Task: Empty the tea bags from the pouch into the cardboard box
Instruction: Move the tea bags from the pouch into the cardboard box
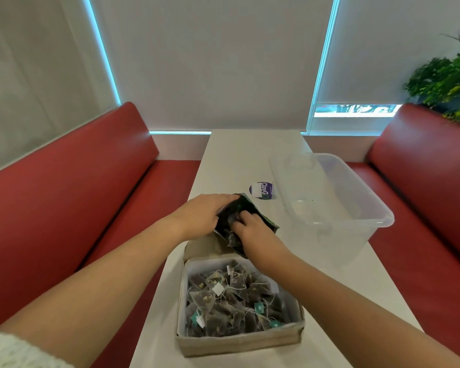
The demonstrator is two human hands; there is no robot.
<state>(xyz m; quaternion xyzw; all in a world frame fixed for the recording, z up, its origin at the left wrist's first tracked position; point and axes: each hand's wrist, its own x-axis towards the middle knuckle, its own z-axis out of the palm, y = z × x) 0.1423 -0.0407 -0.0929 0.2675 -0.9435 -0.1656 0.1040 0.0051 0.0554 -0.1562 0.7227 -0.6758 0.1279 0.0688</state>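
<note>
The left hand (pixel 201 216) grips the upper edge of a dark green foil pouch (pixel 243 208), fingers curled over its rim and holding the mouth open. The right hand (pixel 250 229) reaches into that mouth, fingers bent around what looks like a dark pyramid tea bag (pixel 232 239), though the grip itself is partly hidden by the foil. The pouch is tilted just above the far flap of an open beige cardboard box (pixel 239 341), which stands on the narrow white worktop (pixel 250 150) close to the person. The box holds a heap of dark mesh tea bags (pixel 231 301) with white strings and teal and white tags. Beyond the pouch lies a round purple sticker (pixel 262 190). To the right stands a clear plastic tub (pixel 329 197). Red padded benches (pixel 64 195) flank the worktop on both sides.
</note>
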